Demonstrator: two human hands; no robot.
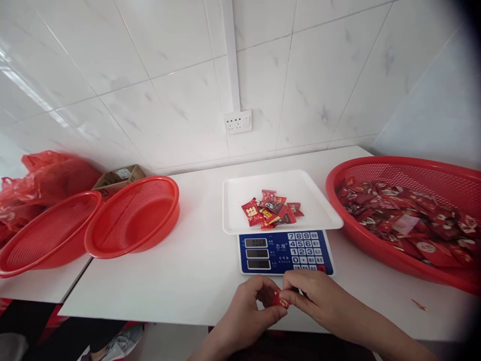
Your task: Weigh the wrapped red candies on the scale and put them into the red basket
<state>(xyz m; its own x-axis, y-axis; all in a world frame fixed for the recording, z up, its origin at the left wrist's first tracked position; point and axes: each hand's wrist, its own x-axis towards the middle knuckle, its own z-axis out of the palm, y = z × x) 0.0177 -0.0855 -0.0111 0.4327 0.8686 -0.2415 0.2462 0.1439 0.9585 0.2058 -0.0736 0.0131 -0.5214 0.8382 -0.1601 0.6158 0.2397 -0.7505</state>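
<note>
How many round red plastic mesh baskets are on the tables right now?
3: the far-left basket, the second basket overlapping it, and the large right basket holding red packets. None seems hidden.

**Legible marks: scale panel only**

Scale, blue front panel: characters 志准 in white at centre. Keypad right of them, in rows: 7 8 9, 4 5 6, 1 2 3, then 0. Three display windows: digits blurred. Wrappers on the white tray, red packet, cardboard box label: print too small to read.
</note>
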